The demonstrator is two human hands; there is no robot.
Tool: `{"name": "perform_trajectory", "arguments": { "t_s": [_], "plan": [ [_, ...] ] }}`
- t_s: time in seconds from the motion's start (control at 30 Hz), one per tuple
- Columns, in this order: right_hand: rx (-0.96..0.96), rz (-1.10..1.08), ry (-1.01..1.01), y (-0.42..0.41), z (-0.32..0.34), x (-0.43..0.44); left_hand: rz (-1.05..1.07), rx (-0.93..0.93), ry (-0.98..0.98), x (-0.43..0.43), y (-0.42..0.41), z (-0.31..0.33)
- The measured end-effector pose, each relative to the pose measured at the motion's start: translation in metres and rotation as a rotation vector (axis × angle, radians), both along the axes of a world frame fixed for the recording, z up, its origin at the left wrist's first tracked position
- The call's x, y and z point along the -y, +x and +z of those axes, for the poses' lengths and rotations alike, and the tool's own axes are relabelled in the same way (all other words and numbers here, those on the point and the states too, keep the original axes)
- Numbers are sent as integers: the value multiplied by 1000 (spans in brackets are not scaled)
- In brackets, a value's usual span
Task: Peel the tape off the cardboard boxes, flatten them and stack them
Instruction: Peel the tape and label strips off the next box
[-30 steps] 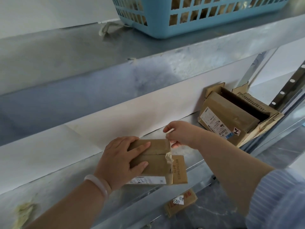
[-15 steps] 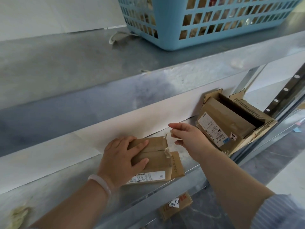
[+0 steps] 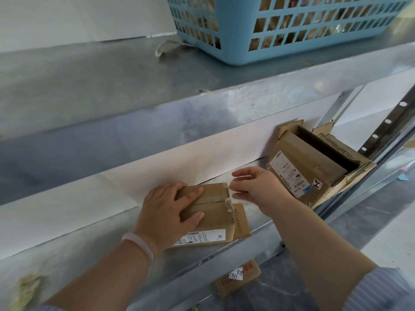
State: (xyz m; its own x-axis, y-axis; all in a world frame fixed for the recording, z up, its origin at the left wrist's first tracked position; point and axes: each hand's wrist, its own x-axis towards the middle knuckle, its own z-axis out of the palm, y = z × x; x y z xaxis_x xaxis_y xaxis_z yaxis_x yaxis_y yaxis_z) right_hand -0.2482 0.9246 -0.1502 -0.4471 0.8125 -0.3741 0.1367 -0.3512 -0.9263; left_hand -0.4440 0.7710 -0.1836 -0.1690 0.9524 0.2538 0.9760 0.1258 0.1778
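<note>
— What's furthest left?

— A crumpled scrap (image 3: 27,288) lies on the metal shelf (image 3: 85,245), well apart from everything else. Next comes the left hand (image 3: 167,216), with a pale bracelet (image 3: 139,243) at the wrist.

— Is that hand grasping anything?

— No, it's released. It lies palm-down with straight fingers pressing on the top of the small box (image 3: 213,217).

— And where is the box?

— It's flat on the shelf, under that hand and sticking out past its fingertips to the right. Its white label faces the front edge, and one flap lies open on the right side.

— Where's the tape?

— The tape (image 3: 228,203) curls loose at the box's right edge, just beyond the left fingertips. A thin strand runs from the far right corner to the right hand (image 3: 258,189).

— What is that hand doing?

— It's just beside the box, off its right end, pinching the strand between fingertips, with one finger raised.

— And further right?

— A large box (image 3: 310,167) leans with its flaps open, close behind the right hand. A blue basket (image 3: 238,41) sits on the shelf above, and flat cardboard (image 3: 249,269) lies on the floor below.
</note>
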Motion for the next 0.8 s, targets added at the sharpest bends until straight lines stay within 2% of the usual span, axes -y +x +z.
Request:
{"name": "perform_trajectory", "arguments": {
  "t_s": [0.1, 0.17, 0.3, 0.4, 0.6, 0.73, 0.8],
  "plan": [
    [-7, 16, -251, 2, -1, 2, -1, 4, -2, 0, 0, 1],
    [46, 26, -237, 0, -2, 4, -3, -2, -7, -1, 0, 1],
    [346, 28, 103, -8, 4, 6, -3, -10, -13, -1, 1, 2],
    [482, 68, 367, -17, 5, 9, -11, -22, -17, -2, 1, 2],
    [687, 151, 572, -24, 7, 14, -11, -42, 2, -3, -1, 0],
    [944, 210, 888, -25, 10, 15, -7, -47, 7, -3, -1, 0],
    [930, 297, 902, -18, 12, 9, -4, -41, 11, -3, -1, -1]
  ]
}}
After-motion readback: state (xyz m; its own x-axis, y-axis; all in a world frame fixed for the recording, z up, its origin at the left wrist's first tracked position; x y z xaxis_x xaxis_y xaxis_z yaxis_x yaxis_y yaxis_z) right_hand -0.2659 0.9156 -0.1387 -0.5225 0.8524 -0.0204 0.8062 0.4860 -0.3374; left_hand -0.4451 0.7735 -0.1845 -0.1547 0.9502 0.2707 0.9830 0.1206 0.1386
